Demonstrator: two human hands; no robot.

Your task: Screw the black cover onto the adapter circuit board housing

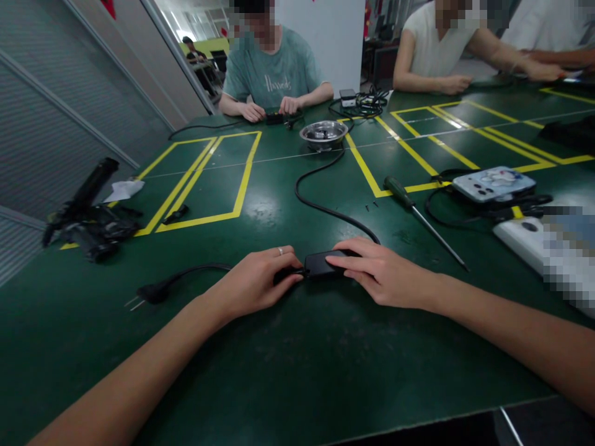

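Note:
A black power adapter box (320,264) lies on the green tabletop in front of me. My right hand (388,272) wraps its right end, thumb and fingers on the casing. At the box's left end, my left hand (263,275) pinches the black cord (289,272) where it meets the casing; my fingers partly hide that joint. Left of this hand, the cord runs to a two-pin plug (153,292) on the table. Another black cable (320,209) curves away from behind my right hand toward a shiny metal bowl (324,133).
A long screwdriver (425,223) and several small screws (370,206) lie to the right, near a phone (493,184) and a white device (525,241). Black gear (100,226) sits at the left. Across the table, a person (279,68) handles a similar black box (274,118).

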